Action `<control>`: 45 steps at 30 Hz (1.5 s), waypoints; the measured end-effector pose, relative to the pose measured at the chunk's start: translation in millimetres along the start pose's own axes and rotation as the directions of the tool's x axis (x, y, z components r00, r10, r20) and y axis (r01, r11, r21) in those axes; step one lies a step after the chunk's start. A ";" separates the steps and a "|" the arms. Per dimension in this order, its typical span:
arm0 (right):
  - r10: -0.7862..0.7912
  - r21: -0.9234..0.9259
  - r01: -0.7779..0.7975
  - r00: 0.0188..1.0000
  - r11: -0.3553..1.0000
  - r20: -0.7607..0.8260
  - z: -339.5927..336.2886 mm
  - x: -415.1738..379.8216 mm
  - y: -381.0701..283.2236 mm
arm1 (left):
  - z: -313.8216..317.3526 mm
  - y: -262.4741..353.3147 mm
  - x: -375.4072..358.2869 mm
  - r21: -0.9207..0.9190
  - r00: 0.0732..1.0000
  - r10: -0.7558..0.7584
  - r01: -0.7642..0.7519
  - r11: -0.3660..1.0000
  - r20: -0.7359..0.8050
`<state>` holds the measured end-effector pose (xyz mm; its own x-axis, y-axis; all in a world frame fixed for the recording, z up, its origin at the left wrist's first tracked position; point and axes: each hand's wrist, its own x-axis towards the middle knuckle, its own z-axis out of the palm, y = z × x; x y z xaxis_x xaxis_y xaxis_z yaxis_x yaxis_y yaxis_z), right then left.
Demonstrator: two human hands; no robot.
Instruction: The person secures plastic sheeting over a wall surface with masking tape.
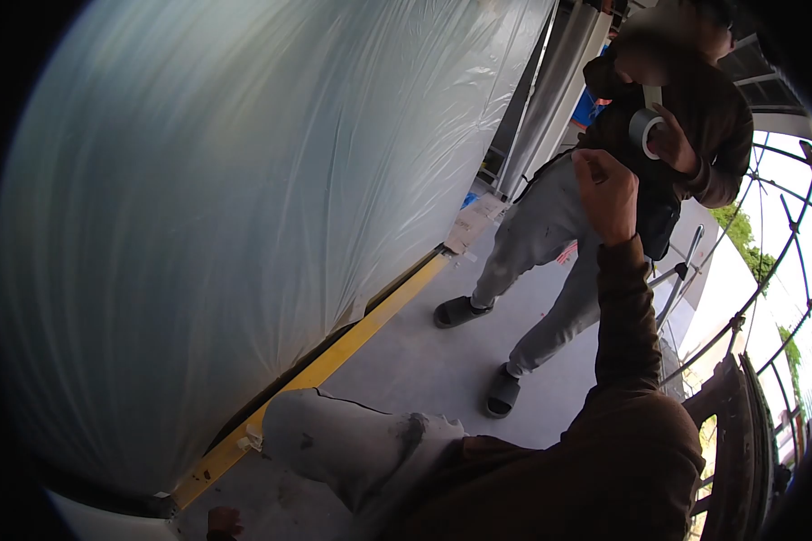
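My right hand [609, 197] is raised at the end of a brown sleeve, its fingers curled closed. Whatever lies inside the fingers, if anything, I cannot make out. In this view it overlaps the grey trousers of a person standing opposite. That person's hand [675, 142] holds a roll of grey tape [643, 133], with a pale strip [652, 96] standing up above it. Low at the left edge, my left hand [225, 521] shows small and dark, partly cut off by the frame, near the yellow strip [334, 350] along the floor.
Translucent plastic sheeting [244, 198] hangs over the whole left side, down to the yellow strip. A piece of cardboard [472, 224] lies at its far end. The other person's sandals [503, 393] stand on the grey floor [406, 343]. Netting [767, 270] borders the right.
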<state>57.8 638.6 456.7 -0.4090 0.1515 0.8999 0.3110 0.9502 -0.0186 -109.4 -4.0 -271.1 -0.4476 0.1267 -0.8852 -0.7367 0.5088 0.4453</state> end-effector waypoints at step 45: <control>0.223 0.087 -0.205 0.891 0.975 -0.396 -93.3 72.5 29.8 | -8.8 -27.3 8.5 0.577 0.888 0.423 -0.445 0.685 0.182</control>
<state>117.4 652.5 562.0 0.0445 0.2389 0.9700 0.3125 0.9189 -0.2406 -97.6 -24.2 -289.6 -0.6165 0.4829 -0.6219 -0.0134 0.7833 0.6215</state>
